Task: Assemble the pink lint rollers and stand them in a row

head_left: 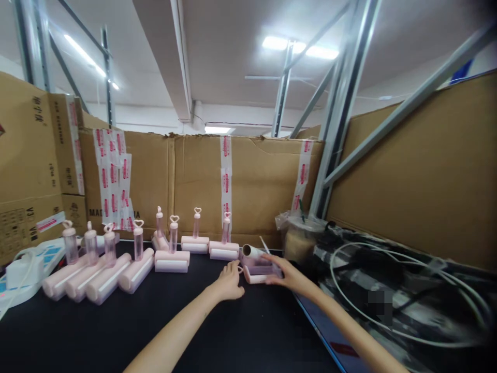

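Observation:
Near the middle of the black table top, a pink lint roller [256, 278] lies on its side with its clear cover. My right hand [285, 274] grips its right part, thumb below and fingers above. Just left of it is my left hand [228, 282], its thumb apart from the bent fingers. The fingertips are close to a small heart-shaped ring [239, 269]; I cannot tell whether they touch it. Behind the roller lies a white roll with a cardboard core [247, 250], partly hidden by my right hand.
Several pink lint rollers [103, 280] stand with handles upright on the left, and others [171, 261] at the back. A power strip [54, 254] is at far left. A lidded drink cup [298, 241] and a white cable [388, 324] over black plastic sit right. Cardboard walls [198, 181] enclose the table.

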Available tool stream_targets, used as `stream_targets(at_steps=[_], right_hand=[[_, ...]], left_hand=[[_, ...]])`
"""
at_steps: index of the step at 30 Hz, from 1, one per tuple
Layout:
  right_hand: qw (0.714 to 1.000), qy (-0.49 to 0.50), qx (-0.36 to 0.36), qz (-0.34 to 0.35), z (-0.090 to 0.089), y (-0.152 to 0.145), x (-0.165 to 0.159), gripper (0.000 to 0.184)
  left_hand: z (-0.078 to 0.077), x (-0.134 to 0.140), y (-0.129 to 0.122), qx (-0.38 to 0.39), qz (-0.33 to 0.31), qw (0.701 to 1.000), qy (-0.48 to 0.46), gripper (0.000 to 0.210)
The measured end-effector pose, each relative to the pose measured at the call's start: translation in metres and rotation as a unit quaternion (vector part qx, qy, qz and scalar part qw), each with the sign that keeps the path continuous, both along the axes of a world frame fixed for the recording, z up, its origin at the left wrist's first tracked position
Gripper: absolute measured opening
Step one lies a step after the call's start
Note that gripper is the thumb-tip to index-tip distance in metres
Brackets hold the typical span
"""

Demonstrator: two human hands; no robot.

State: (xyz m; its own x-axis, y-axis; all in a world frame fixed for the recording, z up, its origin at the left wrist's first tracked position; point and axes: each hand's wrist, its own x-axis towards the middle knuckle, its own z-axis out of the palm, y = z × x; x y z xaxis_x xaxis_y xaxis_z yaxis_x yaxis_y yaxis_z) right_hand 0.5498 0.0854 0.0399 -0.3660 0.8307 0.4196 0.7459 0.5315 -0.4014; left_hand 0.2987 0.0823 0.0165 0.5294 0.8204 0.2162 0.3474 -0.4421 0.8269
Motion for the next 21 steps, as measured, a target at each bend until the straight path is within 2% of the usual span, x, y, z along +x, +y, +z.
stream_targets(at_steps=[3, 4, 5, 7, 10, 13, 15, 18, 21], right_hand=[[0.998, 0.059, 0.03, -0.008, 0.014, 0.0, -0.019, 0.061], [0.993, 0.11, 0.032, 0.002, 0.019, 0.004, -0.032, 0.063], [0.982, 0.184, 0.037, 0.006, 0.024, 0.012, -0.046, 0.06], [0.972, 0.231, 0.044, 0.001, 0.031, 0.034, -0.078, 0.049], [0.957, 0.278, 0.074, -0.03, 0.036, 0.074, -0.122, 0.052], [0.947, 0.302, 0.102, -0.044, 0.04, 0.097, -0.146, 0.046], [0.943, 0.307, 0.124, -0.04, 0.045, 0.095, -0.152, 0.04], [0.934, 0.308, 0.177, -0.031, 0.049, 0.066, -0.157, 0.034], [0.931, 0.285, 0.228, 0.002, 0.045, 0.017, -0.168, 0.034]], left_hand=[[0.003, -0.039, -0.022, 0.011, -0.013, 1.0, 0.006, 0.078], [0.004, -0.051, -0.029, 0.01, -0.017, 1.0, 0.003, 0.074], [0.005, -0.062, -0.036, 0.006, -0.022, 1.0, -0.001, 0.069], [0.006, -0.079, -0.044, -0.017, -0.031, 0.999, -0.025, 0.057], [0.004, -0.088, -0.046, -0.072, -0.034, 0.994, -0.08, 0.039], [-0.002, -0.087, -0.041, -0.123, -0.021, 0.984, -0.129, 0.036], [-0.004, -0.085, -0.039, -0.157, -0.014, 0.975, -0.159, 0.041], [0.003, -0.085, -0.039, -0.198, -0.01, 0.959, -0.203, 0.052], [0.022, -0.087, -0.039, -0.288, -0.04, 0.908, -0.3, 0.062]])
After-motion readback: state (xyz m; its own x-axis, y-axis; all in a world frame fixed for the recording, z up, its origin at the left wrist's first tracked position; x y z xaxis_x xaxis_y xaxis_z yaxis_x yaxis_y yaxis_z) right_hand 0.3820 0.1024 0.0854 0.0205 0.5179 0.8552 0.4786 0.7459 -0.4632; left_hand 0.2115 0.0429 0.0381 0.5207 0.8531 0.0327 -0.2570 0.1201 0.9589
